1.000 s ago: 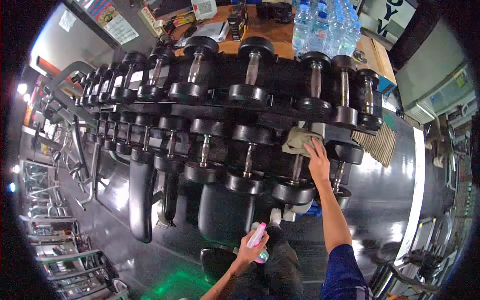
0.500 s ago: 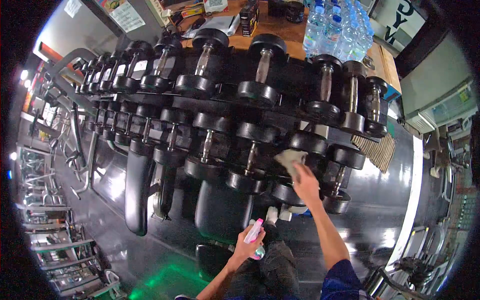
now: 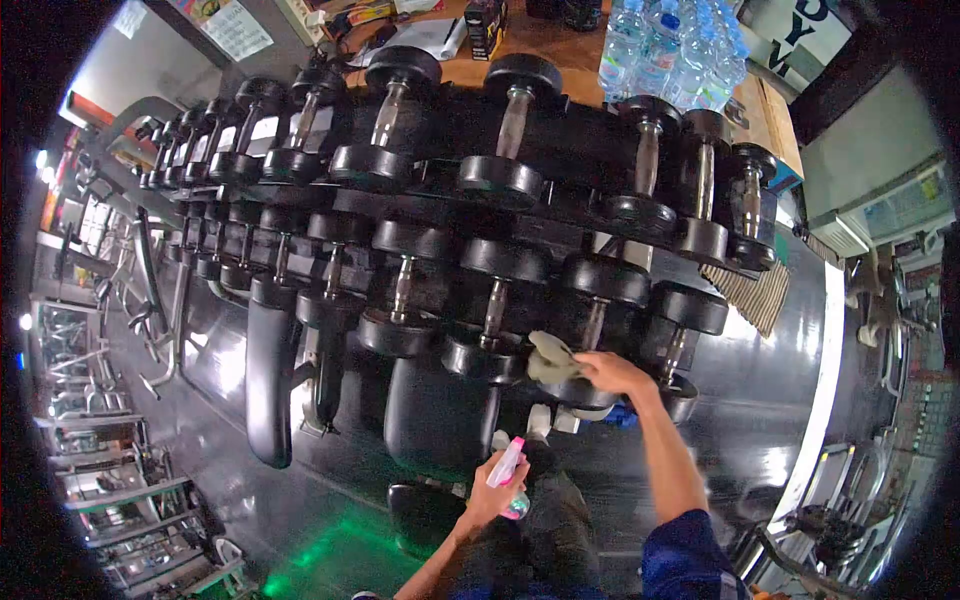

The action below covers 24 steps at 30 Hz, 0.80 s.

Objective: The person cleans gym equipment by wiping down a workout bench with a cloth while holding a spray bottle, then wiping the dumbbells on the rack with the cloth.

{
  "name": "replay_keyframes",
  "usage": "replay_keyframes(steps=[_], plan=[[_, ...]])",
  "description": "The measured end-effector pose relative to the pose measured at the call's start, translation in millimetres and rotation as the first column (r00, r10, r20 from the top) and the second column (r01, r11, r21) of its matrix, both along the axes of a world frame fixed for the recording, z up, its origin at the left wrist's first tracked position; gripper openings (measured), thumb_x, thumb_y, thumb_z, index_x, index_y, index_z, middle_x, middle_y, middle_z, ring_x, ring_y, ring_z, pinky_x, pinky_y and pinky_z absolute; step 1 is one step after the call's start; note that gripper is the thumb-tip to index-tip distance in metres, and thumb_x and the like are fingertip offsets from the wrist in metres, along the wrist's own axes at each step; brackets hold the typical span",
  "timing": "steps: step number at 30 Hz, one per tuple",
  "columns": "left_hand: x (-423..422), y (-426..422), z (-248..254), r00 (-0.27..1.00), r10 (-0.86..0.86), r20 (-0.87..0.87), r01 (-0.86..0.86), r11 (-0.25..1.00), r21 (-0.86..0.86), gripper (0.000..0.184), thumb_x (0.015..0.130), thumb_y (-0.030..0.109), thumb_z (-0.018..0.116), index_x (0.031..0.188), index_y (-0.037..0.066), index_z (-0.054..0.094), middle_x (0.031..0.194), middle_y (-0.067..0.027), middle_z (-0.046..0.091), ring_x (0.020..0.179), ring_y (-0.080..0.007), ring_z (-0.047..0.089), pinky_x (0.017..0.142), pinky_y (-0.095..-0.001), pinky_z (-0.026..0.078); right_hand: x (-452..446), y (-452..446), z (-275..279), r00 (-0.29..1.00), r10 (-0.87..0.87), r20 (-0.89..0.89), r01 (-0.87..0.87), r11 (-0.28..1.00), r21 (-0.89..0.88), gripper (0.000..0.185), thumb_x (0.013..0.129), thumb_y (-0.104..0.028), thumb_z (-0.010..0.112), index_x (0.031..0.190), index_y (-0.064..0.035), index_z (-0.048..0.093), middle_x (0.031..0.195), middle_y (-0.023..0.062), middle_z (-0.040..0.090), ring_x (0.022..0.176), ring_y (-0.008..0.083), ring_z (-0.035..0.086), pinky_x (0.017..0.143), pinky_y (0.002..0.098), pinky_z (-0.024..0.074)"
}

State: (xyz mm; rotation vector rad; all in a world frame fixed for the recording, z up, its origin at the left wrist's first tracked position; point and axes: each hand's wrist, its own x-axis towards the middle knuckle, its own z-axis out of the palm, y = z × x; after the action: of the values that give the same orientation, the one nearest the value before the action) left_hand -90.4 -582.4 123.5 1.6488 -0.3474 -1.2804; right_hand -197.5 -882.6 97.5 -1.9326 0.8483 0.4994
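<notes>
My right hand (image 3: pixel 618 374) is closed on a greyish cloth (image 3: pixel 552 360), which lies against the near end of a black dumbbell (image 3: pixel 597 318) on the lower rack row. The cloth covers part of that dumbbell's near head. Low in front of my legs, my left hand (image 3: pixel 495 487) is wrapped round a spray bottle (image 3: pixel 512 480) with a pink and white trigger top. To the left of the cloth sits another lower-row dumbbell (image 3: pixel 494 310). A further dumbbell (image 3: pixel 682 335) rests to the right, partly behind my right wrist.
An upper row of dumbbells (image 3: pixel 513 125) runs above. Behind it, a wooden counter (image 3: pixel 560 70) bears water bottles (image 3: pixel 665 55) and a dark box (image 3: pixel 487 30). Black padded benches (image 3: pixel 270 385) stand in front of the rack at left. A striped cloth (image 3: pixel 750 295) hangs at right.
My right hand and the cloth have moved down from the dumbbell's handle area to its near head. The left hand keeps its hold on the spray bottle. The view has shifted slightly.
</notes>
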Motion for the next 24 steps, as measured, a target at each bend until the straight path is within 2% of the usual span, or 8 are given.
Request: replay_keyframes(steps=[3, 6, 9, 12, 15, 20, 23, 24], plan=[[2, -2, -1, 1.0, 0.005, 0.003, -0.005, 1.0, -0.009, 0.017, 0.089, 0.007, 0.069, 0.104, 0.0, 0.062, 0.083, -0.0042, 0.065, 0.063, -0.0103, 0.064, 0.055, -0.0263, 0.052, -44, -20, -6, 0.997, 0.038, -0.065, -0.039, 0.999, -0.016, 0.041, 0.094, -0.028, 0.051, 0.13, -0.0097, 0.058, 0.125, 0.0202, 0.061, 0.113, 0.0336, 0.061, 0.096, 0.0415, 0.0484], [2, -2, -6, 1.0, -0.019, 0.021, 0.019, 1.0, 0.014, 0.022, 0.089, 0.006, 0.068, 0.107, 0.0, 0.06, 0.085, -0.0056, 0.065, 0.061, -0.0121, 0.065, 0.054, -0.0269, 0.053, -40, -35, -17, 0.919, -0.016, -0.394, 0.034, 0.999, 0.04, 0.041, 0.092, -0.026, 0.052, 0.128, -0.0096, 0.059, 0.124, 0.0212, 0.061, 0.114, 0.0362, 0.059, 0.097, 0.043, 0.0479], [3, -5, -7, 0.999, -0.03, 0.015, 0.029, 0.999, 0.038, 0.02, 0.089, 0.007, 0.069, 0.106, 0.001, 0.061, 0.084, -0.0047, 0.065, 0.062, -0.0114, 0.064, 0.055, -0.0266, 0.053, -33, -29, -84, 0.913, -0.106, -0.394, 0.026, 0.979, -0.203, 0.04, 0.086, -0.02, 0.052, 0.124, -0.0075, 0.061, 0.123, 0.0232, 0.061, 0.114, 0.0396, 0.059, 0.097, 0.0457, 0.0478], [-1, -4, -14, 1.0, -0.002, 0.001, 0.002, 0.999, 0.043, 0.017, 0.089, 0.009, 0.07, 0.103, 0.001, 0.063, 0.084, -0.0033, 0.066, 0.064, -0.01, 0.064, 0.056, -0.0257, 0.053, -31, -29, -132, 0.921, -0.235, -0.31, 0.168, 0.96, -0.226, 0.042, 0.083, -0.015, 0.052, 0.122, -0.006, 0.062, 0.122, 0.0252, 0.061, 0.113, 0.0417, 0.059, 0.098, 0.0478, 0.0474], [-2, -7, -12, 1.0, 0.009, -0.003, -0.009, 0.998, 0.056, 0.019, 0.088, 0.009, 0.07, 0.104, 0.001, 0.063, 0.084, -0.0032, 0.066, 0.064, -0.0102, 0.064, 0.055, -0.0259, 0.053, -34, -31, -135, 0.902, -0.171, -0.396, 0.116, 0.981, -0.159, 0.044, 0.081, -0.016, 0.053, 0.124, -0.004, 0.06, 0.122, 0.0281, 0.06, 0.114, 0.0416, 0.058, 0.1, 0.0467, 0.0466], [-2, -6, -12, 0.998, 0.003, -0.066, 0.003, 0.997, 0.079, 0.02, 0.089, 0.008, 0.069, 0.106, 0.001, 0.059, 0.085, -0.0057, 0.065, 0.062, -0.0123, 0.064, 0.054, -0.027, 0.052, -33, -34, -26, 0.977, 0.004, -0.213, -0.02, 0.997, -0.073, 0.034, 0.089, -0.018, 0.05, 0.12, -0.0174, 0.063, 0.116, 0.0169, 0.065, 0.104, 0.0392, 0.062, 0.086, 0.0489, 0.0488], [-3, -5, -21, 0.999, -0.035, 0.02, 0.034, 0.999, 0.039, 0.02, 0.09, 0.008, 0.068, 0.106, 0.001, 0.059, 0.085, -0.0054, 0.065, 0.062, -0.0123, 0.064, 0.055, -0.0271, 0.052, 0, -39, 6, 0.998, -0.051, -0.048, 0.049, 0.998, -0.044, 0.031, 0.09, -0.018, 0.051, 0.117, -0.0127, 0.064, 0.109, 0.0181, 0.067, 0.103, 0.0384, 0.062, 0.083, 0.0482, 0.0509], [-2, -8, -19, 1.0, -0.012, 0.004, 0.012, 0.999, 0.053, 0.02, 0.089, 0.009, 0.069, 0.106, 0.001, 0.06, 0.084, -0.0047, 0.065, 0.062, -0.0115, 0.064, 0.055, -0.0267, 0.052, 13, -34, -8, 0.993, -0.097, 0.068, 0.107, 0.978, -0.181, 0.03, 0.09, -0.018, 0.05, 0.115, -0.0115, 0.064, 0.106, 0.0189, 0.067, 0.102, 0.0383, 0.063, 0.082, 0.0482, 0.0514]])
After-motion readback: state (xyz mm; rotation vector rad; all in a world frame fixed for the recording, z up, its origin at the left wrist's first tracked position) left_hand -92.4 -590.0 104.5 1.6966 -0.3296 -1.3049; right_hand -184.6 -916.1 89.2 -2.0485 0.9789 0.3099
